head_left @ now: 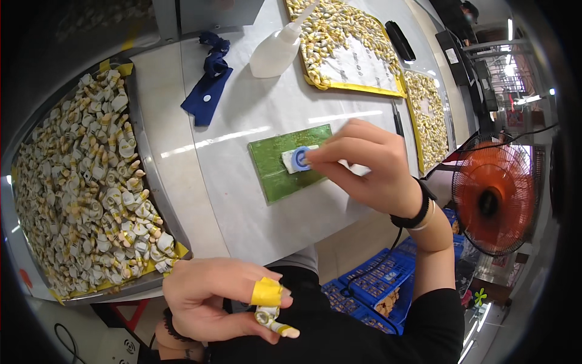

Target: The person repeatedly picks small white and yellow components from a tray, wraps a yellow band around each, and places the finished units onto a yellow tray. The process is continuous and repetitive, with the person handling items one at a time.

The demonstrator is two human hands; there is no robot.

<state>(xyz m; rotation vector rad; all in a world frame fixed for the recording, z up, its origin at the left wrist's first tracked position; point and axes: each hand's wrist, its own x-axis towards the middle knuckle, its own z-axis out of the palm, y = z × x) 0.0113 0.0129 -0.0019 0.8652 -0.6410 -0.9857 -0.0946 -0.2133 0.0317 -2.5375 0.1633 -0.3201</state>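
My left hand (209, 294), at the lower edge, pinches a small white-and-yellow moulded piece (271, 316) with a pale peach tip. Yellow tape (267, 292) is wrapped round one of its fingers. Over the table, my right hand (379, 159) has thumb and forefinger pinched on the edge of a round blue disc (300, 158) with a dark ring mark. The disc sits at a small white pad (290, 164) on a green rectangular board (274, 182); whether it presses on the pad I cannot tell.
At left stands a large tray (171, 212) heaped with similar pieces. Yellow-edged trays (357, 91) of small pieces lie at the far right. A white squeeze bottle (274, 56) and a blue cloth strip (206, 100) are beyond the board. An orange fan (494, 194) and blue crates (370, 279) stand right.
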